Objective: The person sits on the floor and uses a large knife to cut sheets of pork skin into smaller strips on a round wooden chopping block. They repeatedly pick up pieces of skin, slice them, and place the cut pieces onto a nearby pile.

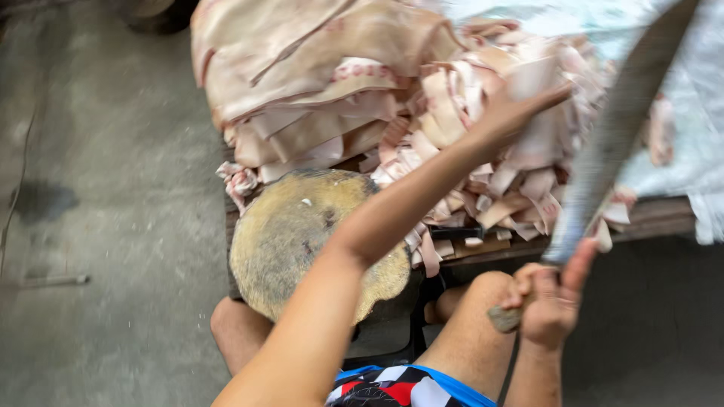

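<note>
While the left hand (520, 109) is laid open on the heap of pale pink cut meat strips (498, 151) at the wooden bench's (656, 215) back edge, the long grey steel cleaver (618, 128), gripped by the closed right hand (554, 301), is held raised just beside it, so the reaching arm may be cut.

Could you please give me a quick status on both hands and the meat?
Left hand reaching into cut meat strips, grip unclear. Right hand shut on cleaver, blade raised. Round chopping block bare, big slabs behind.
</note>
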